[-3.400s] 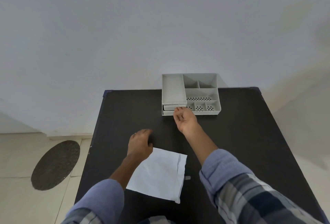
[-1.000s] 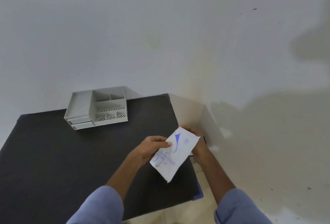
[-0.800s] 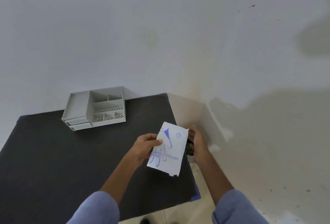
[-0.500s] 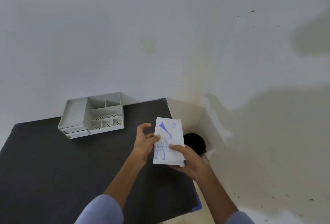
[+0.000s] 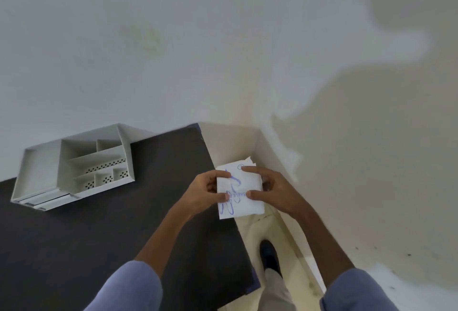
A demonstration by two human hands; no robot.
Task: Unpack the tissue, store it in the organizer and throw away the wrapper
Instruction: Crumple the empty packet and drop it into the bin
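Note:
Both hands hold a white wrapper (image 5: 241, 201) with blue print, folded to a small square, over the table's right edge. My left hand (image 5: 205, 193) pinches its left side and my right hand (image 5: 273, 190) grips its right side. The grey organizer (image 5: 37, 177), with several open compartments and a shut drawer at its front, stands at the far left of the black table (image 5: 119, 231), well apart from both hands. No tissue shows in the open compartments.
A white wall runs behind the table and along the right. Pale floor lies beside the table's right edge, where my dark shoe (image 5: 269, 256) and trouser leg show. The dark bin opening seen earlier is hidden behind the wrapper and my hands.
The wrapper has been picked up off the table and folded smaller. My right hand has taken hold of its right side, and both hands have carried it over the table's right edge.

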